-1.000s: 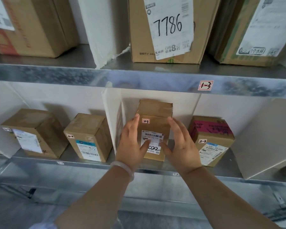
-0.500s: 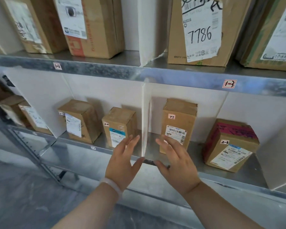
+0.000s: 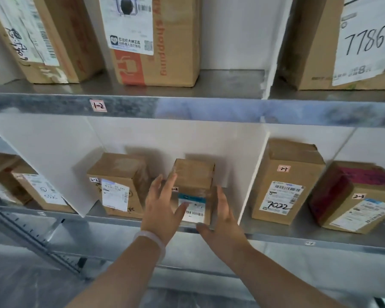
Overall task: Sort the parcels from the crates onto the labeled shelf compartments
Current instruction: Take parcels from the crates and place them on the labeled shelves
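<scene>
A small parcel (image 3: 193,185) with a blue-and-white label stands upright at the front edge of the lower shelf (image 3: 320,237), framed by a person's two hands. The left hand (image 3: 162,210) lies against the parcel's left front, fingers spread and thumb resting on the label; the right hand (image 3: 220,221) is flat against its right side, thumb under the lower front corner. Both hands are open around the parcel and touching it, neither curled into a fist; whether they bear its weight cannot be told. A pale bracelet (image 3: 150,238) circles the left wrist.

Just left of the left hand a second box (image 3: 118,181) stands in the same compartment, marked 2-2, with a white label peeling at its front. Further left, beyond a slanting white divider (image 3: 53,165), more boxes (image 3: 31,190) sit blurred. To the right of the right hand another white divider (image 3: 253,174) separates the parcel from a tall box (image 3: 285,183) tagged 2-3 and hand-marked 7022, and beyond that a tilted box (image 3: 356,196) with a dark red top, also tagged 2-3.

Above the hands runs the upper shelf (image 3: 187,107), its metal edge carrying a tag (image 3: 98,106) reading 1-2. On it stand large cartons: one with an orange printed panel (image 3: 156,41), one left of it (image 3: 42,36), and far right one marked 7786 (image 3: 362,41).
</scene>
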`<state>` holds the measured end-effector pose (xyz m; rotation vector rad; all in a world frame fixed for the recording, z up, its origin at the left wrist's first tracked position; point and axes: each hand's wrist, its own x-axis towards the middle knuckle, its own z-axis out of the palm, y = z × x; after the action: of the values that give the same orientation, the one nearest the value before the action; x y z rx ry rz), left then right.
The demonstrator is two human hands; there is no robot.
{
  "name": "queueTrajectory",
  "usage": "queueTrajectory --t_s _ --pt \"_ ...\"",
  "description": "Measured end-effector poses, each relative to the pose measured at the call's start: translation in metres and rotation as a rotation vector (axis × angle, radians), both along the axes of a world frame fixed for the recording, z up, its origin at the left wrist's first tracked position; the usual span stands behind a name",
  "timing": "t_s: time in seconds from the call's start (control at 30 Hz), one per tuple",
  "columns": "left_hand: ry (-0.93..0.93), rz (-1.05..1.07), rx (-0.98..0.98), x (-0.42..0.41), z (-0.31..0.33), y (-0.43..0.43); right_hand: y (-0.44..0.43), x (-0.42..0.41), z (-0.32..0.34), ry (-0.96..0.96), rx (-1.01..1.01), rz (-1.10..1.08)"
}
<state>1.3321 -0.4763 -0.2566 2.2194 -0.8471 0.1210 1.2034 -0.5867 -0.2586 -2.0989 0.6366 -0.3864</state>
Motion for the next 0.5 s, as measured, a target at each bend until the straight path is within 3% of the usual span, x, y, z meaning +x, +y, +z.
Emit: queueTrajectory --t_s 0.2,0.33,0.5 --pt "0.201 -0.177 -0.112 0.040 -0.021 -0.012 -0.001 0.036 -0.016 -0.010 0.148 -0.167" --pt "0.193 -0.184 -0.133 0.053 -0.027 -0.021 -0.002 0.048 -0.023 -0.053 0.243 -0.209" --pt "0.228 -0.179 -0.121 0.058 -0.025 -0.033 -0.010 0.062 -0.021 -0.059 0.216 -0.262"
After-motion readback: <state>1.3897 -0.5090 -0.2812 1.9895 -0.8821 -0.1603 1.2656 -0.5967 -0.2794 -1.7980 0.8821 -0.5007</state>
